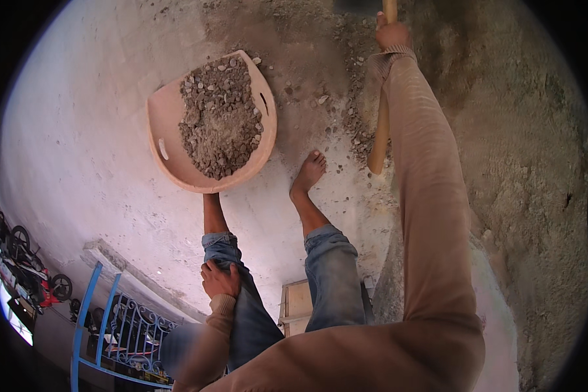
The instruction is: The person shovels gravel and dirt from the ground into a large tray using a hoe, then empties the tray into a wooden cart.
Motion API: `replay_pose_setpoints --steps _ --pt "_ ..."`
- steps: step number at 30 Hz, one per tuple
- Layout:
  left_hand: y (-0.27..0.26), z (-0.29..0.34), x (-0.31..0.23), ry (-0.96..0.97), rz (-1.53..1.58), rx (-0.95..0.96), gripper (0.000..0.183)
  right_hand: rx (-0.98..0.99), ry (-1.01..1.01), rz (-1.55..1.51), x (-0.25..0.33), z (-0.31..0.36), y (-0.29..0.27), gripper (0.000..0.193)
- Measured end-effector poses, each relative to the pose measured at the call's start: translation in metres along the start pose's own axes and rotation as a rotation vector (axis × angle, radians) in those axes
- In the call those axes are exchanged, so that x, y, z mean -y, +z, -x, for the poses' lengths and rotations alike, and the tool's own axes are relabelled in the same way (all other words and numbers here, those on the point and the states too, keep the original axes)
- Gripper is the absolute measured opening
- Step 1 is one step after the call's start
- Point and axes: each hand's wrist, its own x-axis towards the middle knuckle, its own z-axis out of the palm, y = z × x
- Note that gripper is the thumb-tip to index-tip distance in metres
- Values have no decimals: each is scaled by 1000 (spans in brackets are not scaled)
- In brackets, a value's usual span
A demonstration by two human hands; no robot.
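Observation:
My right hand (392,34) reaches far forward and is closed around the wooden handle of a hoe (380,134). The handle's butt end points back toward me, and part of the dark blade shows at the top edge. On my left leg, just below the knee, rests my left hand (221,279), its fingers apart over the jeans and nothing held. A shallow orange-pink basin (166,121) with slot handles sits ahead of my left foot, which it hides. Inside lies a heap of grey-brown gravelly rubble (223,117).
My bare right foot (309,171) stands on the pale floor, close to loose rubble (356,117). A rough earthy wall (536,196) rises at right. Blue metal railing (137,333) stands at lower left, with motorbikes (29,268) beyond. A wooden box-like thing (296,302) lies behind my legs.

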Motion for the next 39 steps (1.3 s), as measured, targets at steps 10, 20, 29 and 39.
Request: replay_pose_setpoints --steps 10,20,29,39 --pt "-3 2 -1 12 -86 -7 62 311 87 140 -49 73 -16 57" --pt "0 2 10 37 -121 -35 67 606 342 213 -151 220 -9 49" --pt "-12 -4 17 57 -86 -2 66 698 334 367 -169 236 -46 48" --pt "-66 -23 43 66 -26 72 64 609 142 263 -38 329 -161 52"
